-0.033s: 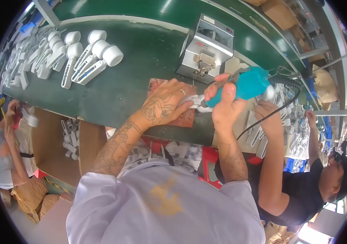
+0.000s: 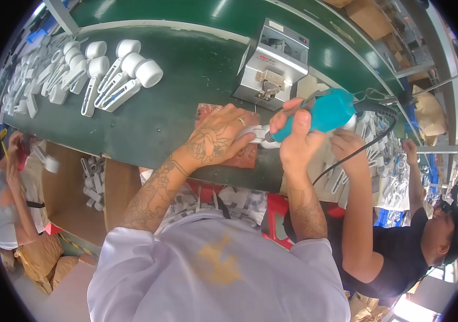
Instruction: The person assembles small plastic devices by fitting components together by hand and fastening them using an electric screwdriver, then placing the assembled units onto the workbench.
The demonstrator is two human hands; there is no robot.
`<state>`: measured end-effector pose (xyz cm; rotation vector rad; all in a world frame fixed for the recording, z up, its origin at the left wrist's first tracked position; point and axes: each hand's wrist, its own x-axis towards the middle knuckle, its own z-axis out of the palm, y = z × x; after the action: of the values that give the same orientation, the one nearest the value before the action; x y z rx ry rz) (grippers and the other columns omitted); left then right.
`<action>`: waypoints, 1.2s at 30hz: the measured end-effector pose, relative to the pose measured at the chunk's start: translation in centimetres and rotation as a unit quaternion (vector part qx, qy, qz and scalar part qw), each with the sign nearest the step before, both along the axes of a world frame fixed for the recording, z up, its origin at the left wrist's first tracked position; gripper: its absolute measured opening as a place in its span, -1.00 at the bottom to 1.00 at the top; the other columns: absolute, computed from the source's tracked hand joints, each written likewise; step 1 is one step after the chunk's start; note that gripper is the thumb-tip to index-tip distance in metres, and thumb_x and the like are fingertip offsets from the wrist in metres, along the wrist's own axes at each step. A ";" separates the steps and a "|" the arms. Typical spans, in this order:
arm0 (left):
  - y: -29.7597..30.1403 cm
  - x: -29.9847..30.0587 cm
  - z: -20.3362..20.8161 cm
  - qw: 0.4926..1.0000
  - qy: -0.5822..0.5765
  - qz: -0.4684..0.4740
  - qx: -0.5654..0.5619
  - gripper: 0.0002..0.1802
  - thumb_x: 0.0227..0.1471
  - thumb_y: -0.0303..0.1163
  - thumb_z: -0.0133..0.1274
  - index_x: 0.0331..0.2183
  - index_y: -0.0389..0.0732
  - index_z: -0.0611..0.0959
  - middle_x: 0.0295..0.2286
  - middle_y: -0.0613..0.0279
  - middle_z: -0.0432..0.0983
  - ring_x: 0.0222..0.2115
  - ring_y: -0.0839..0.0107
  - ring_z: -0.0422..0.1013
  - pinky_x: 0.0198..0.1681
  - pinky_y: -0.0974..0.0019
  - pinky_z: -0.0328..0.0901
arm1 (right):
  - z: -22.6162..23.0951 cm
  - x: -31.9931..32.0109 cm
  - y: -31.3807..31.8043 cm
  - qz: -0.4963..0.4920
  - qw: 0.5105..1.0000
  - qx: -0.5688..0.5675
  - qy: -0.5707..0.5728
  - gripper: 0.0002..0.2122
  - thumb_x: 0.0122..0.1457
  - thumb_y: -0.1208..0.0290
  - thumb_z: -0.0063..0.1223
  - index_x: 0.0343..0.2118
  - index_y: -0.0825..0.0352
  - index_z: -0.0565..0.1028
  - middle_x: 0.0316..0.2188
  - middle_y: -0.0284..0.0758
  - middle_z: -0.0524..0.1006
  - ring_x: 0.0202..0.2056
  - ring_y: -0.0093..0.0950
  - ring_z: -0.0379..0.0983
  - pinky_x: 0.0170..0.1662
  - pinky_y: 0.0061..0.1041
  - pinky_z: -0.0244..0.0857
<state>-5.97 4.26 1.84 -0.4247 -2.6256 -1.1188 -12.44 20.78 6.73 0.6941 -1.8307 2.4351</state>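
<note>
My left hand is closed over a white plastic part and presses it on a reddish-brown pad on the bench. Most of that part is hidden under my fingers. In my right hand I grip a teal electric screwdriver, tilted so its tip meets the right end of the white part. A black cord runs from the screwdriver's back end.
A silver box-shaped machine stands just beyond my hands. White long-handled parts with round heads lie at the far left, more of them at the right. A cardboard box sits lower left. Co-workers flank me, one close on the right.
My hands, the screwdriver and the white part stay put. The right co-worker's near hand has shifted slightly left; the white piece held by the person at left has swung a little.
</note>
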 end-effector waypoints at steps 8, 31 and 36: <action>-0.1 -0.3 -0.1 1.000 -0.004 0.000 -0.018 -0.62 0.19 -0.26 0.04 0.01 -0.20 0.56 -0.03 0.08 0.47 0.02 0.01 0.37 0.17 0.01 0.21 | -1.7 -0.5 -0.3 0.001 0.999 0.029 0.024 -0.61 0.37 0.08 -0.03 -0.33 0.40 0.33 -0.60 -0.29 0.38 -0.58 -0.45 0.35 -0.49 -0.45 0.29; -21.7 14.0 -2.4 0.761 0.242 0.535 0.277 -0.45 0.24 -0.50 -0.02 0.20 -0.45 0.28 0.14 -0.15 0.30 0.15 0.19 0.29 0.20 0.21 0.21 | -0.5 8.5 8.6 -0.052 0.998 -0.008 -0.040 -0.36 0.20 -0.27 0.01 -0.19 0.40 0.33 -0.65 -0.36 0.31 -0.64 -0.51 0.27 -0.57 -0.54 0.17; -32.2 18.4 -6.3 0.719 0.151 0.605 -0.307 -0.45 0.13 -0.25 0.20 0.02 -0.43 0.50 -0.02 -0.27 0.43 0.05 -0.17 0.32 0.21 -0.08 0.16 | -1.1 8.7 8.6 -0.100 0.994 0.031 -0.043 -0.43 0.24 -0.08 0.13 -0.09 0.47 0.38 -0.43 -0.26 0.52 -0.43 -0.44 0.50 -0.41 -0.50 0.39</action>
<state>12.46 -27.95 -4.43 0.8629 -2.0992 0.2497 -3.79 29.36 5.64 0.3913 -1.9092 2.3233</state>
